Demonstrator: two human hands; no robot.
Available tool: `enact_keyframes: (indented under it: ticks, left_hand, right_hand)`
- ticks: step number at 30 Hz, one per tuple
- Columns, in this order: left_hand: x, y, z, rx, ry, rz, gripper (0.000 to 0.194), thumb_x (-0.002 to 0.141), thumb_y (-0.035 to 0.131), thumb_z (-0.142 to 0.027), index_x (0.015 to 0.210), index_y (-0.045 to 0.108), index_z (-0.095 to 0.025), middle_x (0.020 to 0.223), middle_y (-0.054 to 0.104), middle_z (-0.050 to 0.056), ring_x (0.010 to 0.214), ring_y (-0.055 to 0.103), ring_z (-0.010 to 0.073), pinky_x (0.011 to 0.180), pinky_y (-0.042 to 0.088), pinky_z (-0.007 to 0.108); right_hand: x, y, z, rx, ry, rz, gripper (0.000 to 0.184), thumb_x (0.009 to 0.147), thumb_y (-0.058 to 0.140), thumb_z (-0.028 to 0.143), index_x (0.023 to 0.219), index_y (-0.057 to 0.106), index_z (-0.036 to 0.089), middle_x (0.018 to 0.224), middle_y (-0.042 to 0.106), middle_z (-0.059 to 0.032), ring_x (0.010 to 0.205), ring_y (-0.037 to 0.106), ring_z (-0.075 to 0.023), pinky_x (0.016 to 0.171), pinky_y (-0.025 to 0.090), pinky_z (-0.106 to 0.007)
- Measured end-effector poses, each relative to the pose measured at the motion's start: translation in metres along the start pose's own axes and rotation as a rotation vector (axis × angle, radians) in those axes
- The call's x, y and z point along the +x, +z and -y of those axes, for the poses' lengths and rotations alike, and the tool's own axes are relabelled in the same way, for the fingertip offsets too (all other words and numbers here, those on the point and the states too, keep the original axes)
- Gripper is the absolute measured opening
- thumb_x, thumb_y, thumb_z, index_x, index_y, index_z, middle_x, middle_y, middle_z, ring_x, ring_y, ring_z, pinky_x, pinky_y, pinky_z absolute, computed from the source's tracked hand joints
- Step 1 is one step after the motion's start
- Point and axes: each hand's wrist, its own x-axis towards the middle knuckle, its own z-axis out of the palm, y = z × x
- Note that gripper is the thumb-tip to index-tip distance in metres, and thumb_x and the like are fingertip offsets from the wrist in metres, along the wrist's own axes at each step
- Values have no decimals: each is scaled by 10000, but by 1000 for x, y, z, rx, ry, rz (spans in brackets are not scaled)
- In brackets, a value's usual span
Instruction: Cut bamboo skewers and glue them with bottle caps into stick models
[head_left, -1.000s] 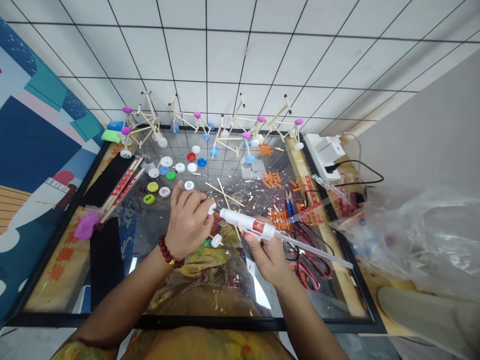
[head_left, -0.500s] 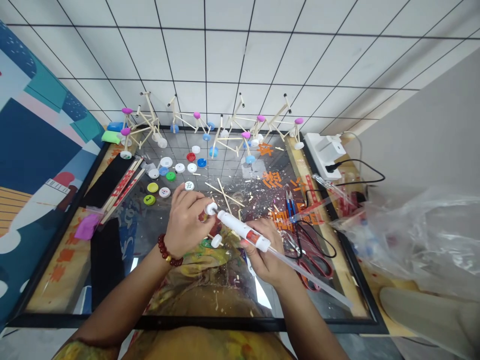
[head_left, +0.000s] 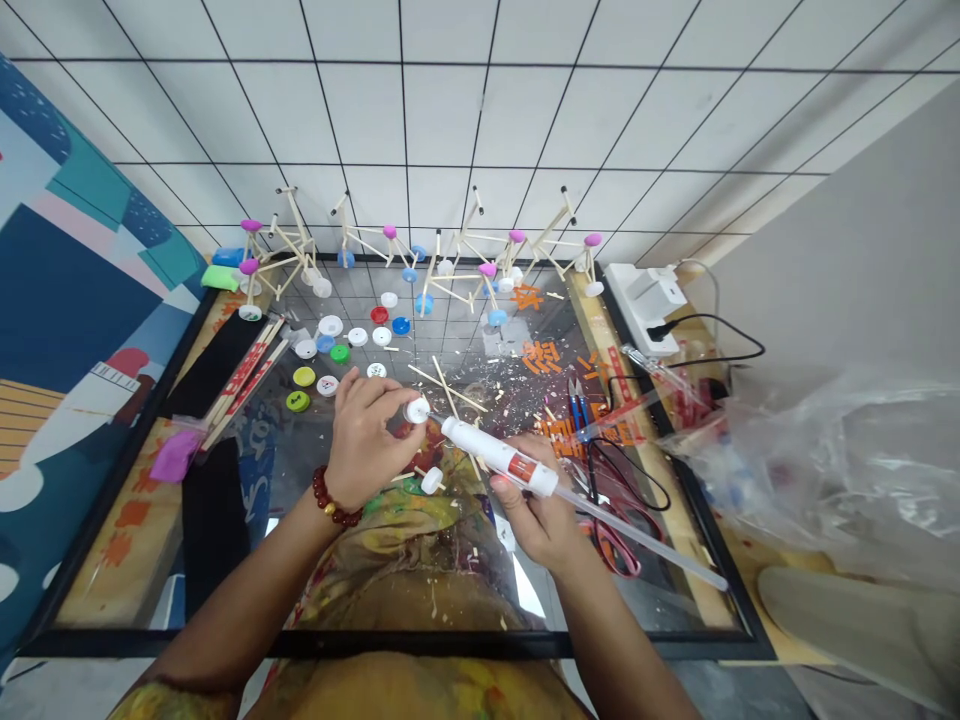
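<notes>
Between thumb and forefinger, my left hand (head_left: 371,430) pinches a white bottle cap (head_left: 417,410). My right hand (head_left: 536,505) is wrapped round a white hot glue gun (head_left: 495,455), with a long glue stick (head_left: 649,545) running out of its rear end. The gun's metal nozzle meets or nearly meets the cap; I cannot tell which. Below them, another white cap (head_left: 431,480) has a thin stick through it on the glass. Two crossed thin sticks (head_left: 442,380) lie just beyond the gun.
Small stick-built bicycle models (head_left: 465,270) line the wall. Loose coloured caps (head_left: 340,354) lie left of centre, near wrapped chopsticks (head_left: 244,385). On the right are red-handled scissors (head_left: 619,545), blue-handled cutters (head_left: 577,405), a black cable, a power strip (head_left: 641,305) and a clear plastic bag (head_left: 825,470).
My left hand has turned the white cap so its face shows more. The glue gun swung down and left, then back up and right, its nozzle staying close to the cap.
</notes>
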Motion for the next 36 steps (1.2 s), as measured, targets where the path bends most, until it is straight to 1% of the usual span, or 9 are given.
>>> enact_keyframes:
  ticks: [5, 10, 12, 18, 25, 28, 32, 34, 36]
  left_hand:
    - [-1, -3, -5, 30, 57, 25, 139, 756, 669, -175, 887, 689, -218, 847, 657, 22, 873, 644, 198, 1119, 326, 505]
    - [-5, -4, -6, 173, 218, 63, 183, 775, 620, -136, 928, 686, -211, 876, 659, 52, 931, 613, 232, 1135, 294, 554]
    - [-6, -3, -5, 201, 261, 80, 202, 775, 607, -126, 945, 686, -204, 893, 662, 68, 941, 603, 246, 1126, 308, 564]
    - [-6, 0, -5, 171, 244, 76, 215, 767, 595, -104, 935, 682, -206, 861, 635, 61, 902, 599, 233, 1092, 385, 515]
    - [-6, -1, -7, 177, 242, 103, 199, 778, 597, -124, 933, 682, -215, 872, 647, 61, 931, 607, 238, 1102, 367, 517]
    - [-4, -1, -6, 128, 200, 74, 189, 757, 620, -123, 908, 684, -216, 855, 657, 48, 904, 624, 223, 1096, 371, 507]
    - [-1, 1, -6, -49, 35, 29, 184, 700, 682, -142, 869, 683, -214, 842, 683, 15, 825, 651, 184, 1079, 393, 477]
    - [0, 1, -8, -110, -45, 34, 176, 675, 702, -152, 838, 686, -217, 837, 695, 7, 810, 656, 183, 1054, 414, 469]
    - [1, 0, -9, -154, -110, 37, 153, 662, 717, -168, 805, 692, -214, 827, 695, 11, 810, 653, 190, 994, 460, 448]
  right_hand:
    - [2, 2, 1, -6, -10, 52, 179, 956, 458, 277, 1118, 513, 222, 1018, 627, -74, 923, 574, -242, 804, 454, -404]
    - [1, 4, -1, -44, 58, 72, 194, 968, 446, 324, 1089, 534, 200, 1027, 622, -95, 925, 575, -249, 789, 474, -400]
    - [1, 5, -1, -72, 52, 72, 203, 971, 439, 337, 1079, 541, 198, 1027, 618, -100, 919, 572, -252, 784, 476, -407]
    - [1, 8, 1, -154, 17, 79, 215, 977, 401, 340, 1074, 543, 212, 981, 606, -96, 906, 557, -259, 787, 454, -429]
    - [2, 7, 2, -180, -56, 74, 190, 973, 424, 316, 1087, 521, 198, 967, 629, -85, 850, 564, -245, 790, 439, -422]
    - [2, 6, 2, -145, -55, 60, 177, 967, 436, 303, 1084, 524, 205, 961, 636, -79, 841, 571, -240, 768, 439, -412]
    - [3, 4, 2, -26, 0, 25, 174, 956, 461, 291, 1099, 526, 217, 965, 639, -73, 875, 582, -246, 772, 453, -417]
    - [1, 3, 2, 20, 6, -1, 180, 945, 480, 286, 1105, 532, 222, 972, 640, -75, 881, 591, -250, 786, 459, -427]
    - [-3, 3, 0, 68, 16, -42, 182, 939, 494, 292, 1101, 541, 226, 972, 642, -74, 877, 603, -252, 797, 465, -434]
